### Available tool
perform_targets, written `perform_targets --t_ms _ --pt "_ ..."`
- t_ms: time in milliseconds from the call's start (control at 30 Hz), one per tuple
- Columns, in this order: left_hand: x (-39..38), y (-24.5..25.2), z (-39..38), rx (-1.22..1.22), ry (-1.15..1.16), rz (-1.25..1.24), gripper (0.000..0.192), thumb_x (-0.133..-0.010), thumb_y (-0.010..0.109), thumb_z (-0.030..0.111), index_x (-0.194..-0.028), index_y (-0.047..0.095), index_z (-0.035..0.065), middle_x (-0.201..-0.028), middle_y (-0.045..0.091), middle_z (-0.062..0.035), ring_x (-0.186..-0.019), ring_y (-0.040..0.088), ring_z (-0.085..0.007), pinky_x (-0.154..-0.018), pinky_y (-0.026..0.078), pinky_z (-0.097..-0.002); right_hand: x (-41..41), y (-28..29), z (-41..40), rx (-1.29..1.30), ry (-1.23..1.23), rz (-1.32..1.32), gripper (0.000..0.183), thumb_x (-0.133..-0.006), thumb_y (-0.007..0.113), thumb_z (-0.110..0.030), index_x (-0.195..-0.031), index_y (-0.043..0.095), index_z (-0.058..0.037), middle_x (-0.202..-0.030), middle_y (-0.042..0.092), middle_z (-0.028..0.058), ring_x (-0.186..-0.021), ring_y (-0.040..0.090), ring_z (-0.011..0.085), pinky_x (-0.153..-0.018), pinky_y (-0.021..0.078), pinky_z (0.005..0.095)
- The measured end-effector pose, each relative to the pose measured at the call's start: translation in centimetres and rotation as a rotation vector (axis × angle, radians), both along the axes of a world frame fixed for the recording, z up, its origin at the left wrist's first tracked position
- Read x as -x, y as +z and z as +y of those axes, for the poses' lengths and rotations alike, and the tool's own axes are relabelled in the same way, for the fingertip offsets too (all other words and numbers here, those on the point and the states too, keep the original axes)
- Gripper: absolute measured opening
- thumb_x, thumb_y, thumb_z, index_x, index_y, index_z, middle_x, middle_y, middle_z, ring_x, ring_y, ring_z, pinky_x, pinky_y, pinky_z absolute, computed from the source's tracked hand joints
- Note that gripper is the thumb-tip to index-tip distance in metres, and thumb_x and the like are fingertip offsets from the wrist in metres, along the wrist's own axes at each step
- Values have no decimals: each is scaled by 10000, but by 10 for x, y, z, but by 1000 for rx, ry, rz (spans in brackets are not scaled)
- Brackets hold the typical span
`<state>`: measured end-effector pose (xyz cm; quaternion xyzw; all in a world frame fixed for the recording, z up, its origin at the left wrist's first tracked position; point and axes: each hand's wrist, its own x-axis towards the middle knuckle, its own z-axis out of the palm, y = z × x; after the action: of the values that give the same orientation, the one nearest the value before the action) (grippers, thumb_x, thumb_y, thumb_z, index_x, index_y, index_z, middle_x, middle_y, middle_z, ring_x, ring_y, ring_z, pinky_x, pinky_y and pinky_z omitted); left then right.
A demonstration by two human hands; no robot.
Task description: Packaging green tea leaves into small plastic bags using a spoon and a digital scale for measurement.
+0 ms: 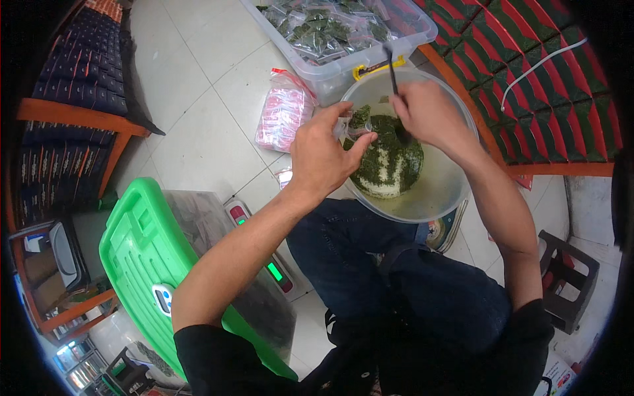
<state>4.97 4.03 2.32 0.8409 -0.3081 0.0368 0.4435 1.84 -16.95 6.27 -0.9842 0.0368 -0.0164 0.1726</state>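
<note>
My left hand holds a small clear plastic zip bag at the left rim of a large translucent round tub. Green flaky material shows in the bag. In my right hand is a dark-handled utensil, its handle pointing up and its lower end down at a mound of dark green flakes in the tub. Pale patches show on the mound's near side. The utensil's lower end is blurred and partly hidden by my hand.
A clear plastic bin of filled small bags stands beyond the tub. A pack of red-edged bags lies on the tiled floor. At left are a green-lidded box and digital scales. Shelves of packets stand right; a dark plastic stool is below.
</note>
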Motion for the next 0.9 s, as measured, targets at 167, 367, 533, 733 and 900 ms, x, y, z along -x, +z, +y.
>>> perform_targets --t_ms 167,367,533,733,900 --pt "-4 3 -2 132 17 8 527 -740 885 254 -1145 665 1 -999 734 -103 -573 586 -81 -533 483 -237 13 -16 -13 -177 -2 -19 174 -868 701 -156 -882 668 14 -871 666 177 -805 652 363 -723 507 425" --pt "-1 3 2 118 17 -41 559 -726 893 256 -1167 655 9 -1026 731 -100 -674 646 -107 -583 511 -257 26 17 26 -386 380 -433 162 -776 760 -80 -917 680 -72 -1138 574 116 -1098 541 309 -956 439 401" --pt "-10 20 -3 174 -16 -97 588 -722 895 252 -1194 640 11 -1077 718 -107 -901 690 -171 -745 536 -289 26 8 13 -353 298 -450 179 -772 743 -52 -935 684 -95 -1187 548 115 -1176 494 325 -1007 401 423" --pt "-23 21 3 282 -141 205 322 -854 796 164 -1098 678 -11 -988 713 -64 -874 652 -126 -756 516 -257 28 11 1 -350 270 -428 140 -803 702 -18 -930 671 -68 -1107 600 81 -1066 559 290 -939 422 383" --pt "-24 27 3 327 -135 401 147 -924 710 127 -970 704 -12 -834 696 -18 -686 580 -39 -579 460 -207 24 -6 3 -853 100 -405 175 -900 654 -22 -1072 631 -41 -975 643 42 -917 586 145 -828 439 302"
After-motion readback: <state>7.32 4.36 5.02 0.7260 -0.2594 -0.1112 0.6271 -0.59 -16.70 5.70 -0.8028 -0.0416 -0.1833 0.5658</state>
